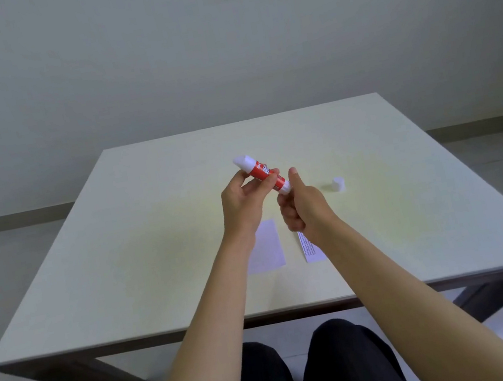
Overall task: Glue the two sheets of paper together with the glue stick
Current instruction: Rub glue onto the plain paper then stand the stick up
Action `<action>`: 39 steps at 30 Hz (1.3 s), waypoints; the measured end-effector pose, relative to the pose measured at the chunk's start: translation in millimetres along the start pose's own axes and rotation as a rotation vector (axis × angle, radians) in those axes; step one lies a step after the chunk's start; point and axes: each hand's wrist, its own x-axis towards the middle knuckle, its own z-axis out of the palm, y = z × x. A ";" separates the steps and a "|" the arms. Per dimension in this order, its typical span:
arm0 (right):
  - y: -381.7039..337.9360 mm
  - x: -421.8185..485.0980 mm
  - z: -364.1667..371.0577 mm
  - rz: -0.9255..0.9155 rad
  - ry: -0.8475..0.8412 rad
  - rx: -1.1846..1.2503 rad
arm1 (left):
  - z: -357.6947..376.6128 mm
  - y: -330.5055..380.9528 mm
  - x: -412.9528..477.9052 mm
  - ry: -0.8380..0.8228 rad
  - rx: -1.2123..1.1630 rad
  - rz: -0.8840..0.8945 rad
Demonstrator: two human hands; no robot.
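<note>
A red and white glue stick [258,170] is held tilted above the table, its white glue tip pointing up to the far left. My left hand [244,203] grips its red body. My right hand [301,206] pinches its white lower end. Its white cap [338,184] stands on the table to the right, apart from both hands. Below the hands lie two small sheets of paper: a plain white one [267,249], partly under my left forearm, and a printed one [311,248], mostly hidden by my right forearm.
The pale table [122,263] ends in a near edge just above my knees, with dark legs at both corners. A bare wall stands behind its far edge. Grey floor lies on either side.
</note>
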 end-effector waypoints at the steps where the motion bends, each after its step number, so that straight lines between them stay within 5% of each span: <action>1: 0.1 0.2 -3.5 -0.019 -0.009 -0.044 | 0.5 0.4 -0.6 0.002 -0.002 0.006; 6: 0.9 0.2 -18.4 -0.223 -0.255 0.195 | -1.1 3.8 -0.6 0.081 -0.027 0.002; 10: 0.1 -0.8 -13.1 -0.030 -0.106 0.060 | 3.3 3.1 -4.2 0.028 -0.022 -0.001; 13: 1.1 -2.7 -11.3 -0.064 -0.083 -0.035 | 2.0 1.4 -4.9 0.021 -0.041 0.006; 16: 4.5 -6.0 -12.3 -0.160 -0.159 0.104 | 0.7 -2.6 -4.8 0.020 -0.037 0.017; 23: 6.9 -3.0 -11.1 0.187 -0.105 0.249 | -0.2 -11.4 -6.1 -0.100 -0.048 0.025; 27: 9.2 -1.7 -10.1 0.128 -0.196 0.253 | -3.8 -16.2 -6.8 -0.126 -0.046 0.025; 34: 10.1 4.0 -21.8 -0.124 -0.024 0.331 | -50.5 -22.4 -1.1 -0.331 0.455 0.080; 39: 24.0 8.5 -18.9 -0.243 0.068 0.180 | -100.9 -46.2 -0.8 -0.538 1.149 0.058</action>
